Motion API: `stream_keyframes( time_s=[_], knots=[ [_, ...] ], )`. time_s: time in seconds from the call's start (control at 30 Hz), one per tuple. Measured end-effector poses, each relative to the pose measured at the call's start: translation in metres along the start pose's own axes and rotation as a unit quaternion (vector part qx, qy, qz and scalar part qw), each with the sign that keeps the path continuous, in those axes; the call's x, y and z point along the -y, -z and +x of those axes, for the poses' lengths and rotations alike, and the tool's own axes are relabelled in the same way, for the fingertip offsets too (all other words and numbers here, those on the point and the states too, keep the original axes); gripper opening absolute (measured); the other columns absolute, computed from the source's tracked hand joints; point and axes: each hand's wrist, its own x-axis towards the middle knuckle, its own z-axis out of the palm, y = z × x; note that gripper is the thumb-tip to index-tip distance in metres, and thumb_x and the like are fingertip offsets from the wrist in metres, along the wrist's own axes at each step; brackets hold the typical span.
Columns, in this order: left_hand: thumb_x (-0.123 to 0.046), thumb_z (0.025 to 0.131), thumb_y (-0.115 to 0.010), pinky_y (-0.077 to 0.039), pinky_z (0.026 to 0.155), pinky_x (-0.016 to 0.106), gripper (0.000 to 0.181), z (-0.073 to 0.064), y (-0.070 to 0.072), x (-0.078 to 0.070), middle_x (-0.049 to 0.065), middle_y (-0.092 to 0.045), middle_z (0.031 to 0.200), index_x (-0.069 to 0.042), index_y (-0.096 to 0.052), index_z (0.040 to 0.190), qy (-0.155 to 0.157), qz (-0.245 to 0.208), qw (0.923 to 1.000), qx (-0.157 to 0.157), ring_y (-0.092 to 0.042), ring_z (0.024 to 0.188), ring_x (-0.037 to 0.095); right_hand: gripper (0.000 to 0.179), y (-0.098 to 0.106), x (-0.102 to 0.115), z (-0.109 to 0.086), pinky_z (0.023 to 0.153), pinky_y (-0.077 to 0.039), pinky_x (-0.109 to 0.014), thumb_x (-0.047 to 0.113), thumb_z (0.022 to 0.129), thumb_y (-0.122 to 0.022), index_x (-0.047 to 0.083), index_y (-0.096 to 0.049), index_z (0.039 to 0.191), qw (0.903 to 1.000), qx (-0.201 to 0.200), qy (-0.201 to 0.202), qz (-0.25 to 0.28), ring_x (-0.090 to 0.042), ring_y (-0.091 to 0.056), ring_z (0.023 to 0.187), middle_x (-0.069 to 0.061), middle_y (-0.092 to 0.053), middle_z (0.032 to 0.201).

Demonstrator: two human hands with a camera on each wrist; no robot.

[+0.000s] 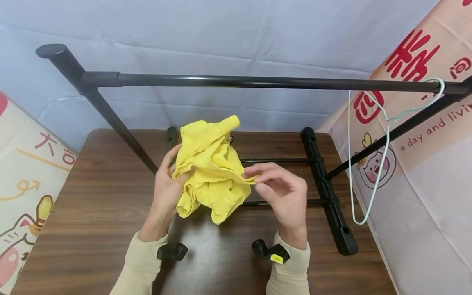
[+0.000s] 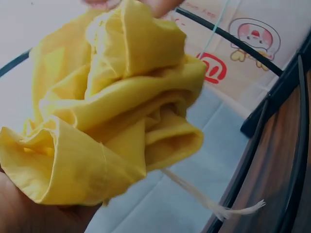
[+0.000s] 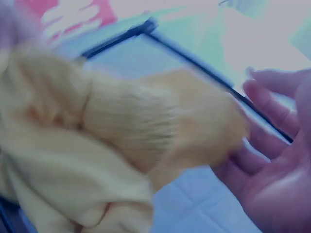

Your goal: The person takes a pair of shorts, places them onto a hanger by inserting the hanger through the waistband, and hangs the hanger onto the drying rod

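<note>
A crumpled yellow garment (image 1: 212,168) is held up over the table in the head view. My left hand (image 1: 167,186) grips its left side, the thumb in front and the other fingers largely hidden by cloth. At the garment's right edge, my right hand (image 1: 284,190) has its fingertips against the fabric, fingers loosely bent. The left wrist view shows the garment (image 2: 116,121) in thick folds with rolled openings. In the right wrist view, a gathered band shows on the blurred garment (image 3: 131,116), and the right hand (image 3: 272,160) is spread beside it.
A black rack has its top bar (image 1: 236,81) spanning beyond the hands and its right foot (image 1: 328,192) on the brown wooden table (image 1: 110,229). A pale green hanger (image 1: 387,135) hangs at the bar's right end. White cloth (image 1: 221,37) backs the table, with printed panels both sides.
</note>
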Motion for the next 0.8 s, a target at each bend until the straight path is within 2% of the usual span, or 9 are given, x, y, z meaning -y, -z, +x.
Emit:
stream_keyframes(
  time_s=[0.07,0.13,0.27,0.33,0.47,0.53,0.6,0.7,0.8],
  knots=[
    [0.000,0.102,-0.064,-0.066,0.081,0.035,0.072,0.001,0.005,0.001,0.007,-0.061,0.138,-0.036,-0.038,0.159,0.004,-0.022,0.9997,0.008,-0.077,0.105,0.018,0.007,0.001,0.006,-0.001,0.094,-0.061,-0.035,0.001,0.099,-0.068,-0.004,-0.072,0.098,0.9997,-0.010,0.009,0.021,-0.029,-0.075,0.107,-0.014,-0.078,0.114],
    [0.001,0.103,-0.060,-0.065,0.080,0.034,0.072,0.001,0.009,0.002,0.007,-0.062,0.135,-0.035,-0.037,0.160,0.004,-0.043,0.9987,0.025,-0.077,0.103,0.017,0.009,0.002,0.007,0.000,0.098,-0.060,-0.036,-0.001,0.100,-0.064,-0.008,-0.070,0.098,0.9988,-0.047,-0.014,0.002,-0.029,-0.074,0.108,-0.013,-0.078,0.114],
    [0.002,0.105,-0.057,-0.065,0.080,0.031,0.070,-0.001,0.015,0.006,0.008,-0.058,0.135,-0.029,-0.034,0.163,-0.009,-0.103,0.9915,0.080,-0.075,0.101,0.015,0.016,0.001,-0.004,0.003,0.099,-0.059,-0.032,-0.002,0.102,-0.062,-0.012,-0.066,0.113,0.9829,-0.108,-0.139,-0.055,-0.029,-0.071,0.113,-0.017,-0.074,0.122],
    [-0.003,0.106,-0.058,-0.064,0.081,0.027,0.066,-0.003,0.015,0.009,0.006,-0.057,0.133,-0.025,-0.034,0.163,-0.018,-0.119,0.9873,0.104,-0.072,0.099,0.012,0.030,-0.001,-0.011,0.003,0.101,-0.058,-0.031,0.005,0.104,-0.063,-0.007,-0.061,0.131,0.9682,-0.094,-0.219,-0.078,-0.029,-0.068,0.120,-0.019,-0.068,0.135],
    [-0.002,0.107,-0.056,-0.061,0.079,0.022,0.062,-0.007,0.013,0.013,0.002,-0.057,0.129,-0.020,-0.035,0.163,-0.038,-0.102,0.9847,0.136,-0.067,0.094,0.008,0.061,-0.012,-0.021,0.001,0.102,-0.058,-0.032,0.024,0.106,-0.064,0.014,-0.037,0.160,0.9361,-0.007,-0.337,-0.102,-0.029,-0.063,0.130,-0.014,-0.053,0.153],
    [0.006,0.104,-0.054,-0.062,0.075,0.023,0.066,-0.008,0.010,0.014,0.002,-0.059,0.128,-0.020,-0.036,0.162,-0.042,-0.067,0.9863,0.145,-0.068,0.092,0.009,0.070,-0.017,-0.024,0.002,0.100,-0.059,-0.035,0.031,0.105,-0.065,0.020,-0.028,0.164,0.9286,0.025,-0.356,-0.102,-0.030,-0.065,0.128,-0.012,-0.054,0.152],
    [0.011,0.099,-0.055,-0.063,0.075,0.027,0.072,-0.009,0.006,0.015,0.004,-0.059,0.130,-0.022,-0.037,0.161,-0.041,-0.025,0.9872,0.152,-0.069,0.093,0.012,0.071,-0.021,-0.026,0.003,0.096,-0.062,-0.036,0.031,0.104,-0.067,0.021,-0.029,0.162,0.9287,0.027,-0.357,-0.096,-0.028,-0.070,0.121,-0.011,-0.059,0.145],
    [0.007,0.097,-0.060,-0.064,0.079,0.031,0.072,-0.009,-0.001,0.015,0.007,-0.059,0.134,-0.027,-0.040,0.158,-0.035,0.042,0.9885,0.141,-0.071,0.100,0.016,0.064,-0.023,-0.029,0.005,0.088,-0.064,-0.033,0.021,0.100,-0.070,0.016,-0.038,0.156,0.9357,0.002,-0.337,-0.106,-0.025,-0.074,0.106,-0.014,-0.067,0.133],
    [-0.006,0.101,-0.065,-0.062,0.088,0.029,0.066,-0.009,-0.005,0.015,0.006,-0.054,0.144,-0.029,-0.040,0.158,-0.040,0.093,0.9877,0.120,-0.066,0.115,0.018,0.061,-0.022,-0.032,0.007,0.083,-0.064,-0.028,0.013,0.096,-0.074,0.013,-0.046,0.151,0.9384,-0.038,-0.319,-0.128,-0.023,-0.075,0.103,-0.015,-0.070,0.132]
  ],
)
